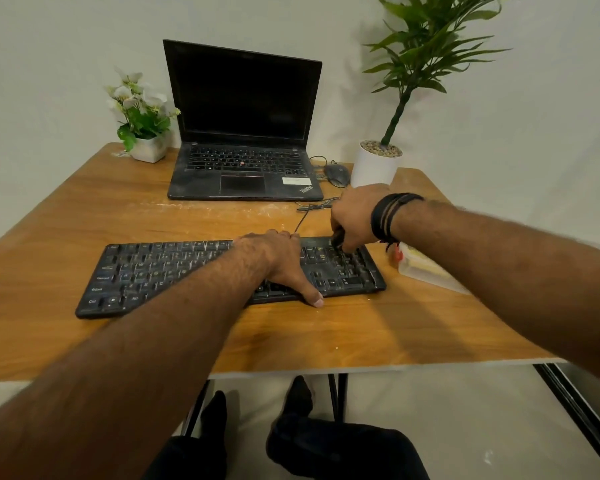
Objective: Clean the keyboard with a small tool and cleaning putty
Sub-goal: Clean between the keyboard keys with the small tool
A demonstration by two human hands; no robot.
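A dusty black keyboard [160, 271] lies across the middle of the wooden table [84, 209]. My left hand [278, 261] lies flat over its middle keys, fingers straight toward the far edge and thumb at the near edge. Over the keypad's far right corner, my right hand [354, 216] grips a small dark tool [337, 239], its tip down among the keys. A clear plastic container [420, 263] with a pale yellow content sits just right of the keyboard, partly behind my right forearm.
An open black laptop [243, 133] stands at the back centre, with a dark mouse [336, 174] and cable to its right. A white pot with flowers [148, 148] is back left, a tall plant in a white pot [374, 166] back right. White dust streaks the wood near the laptop.
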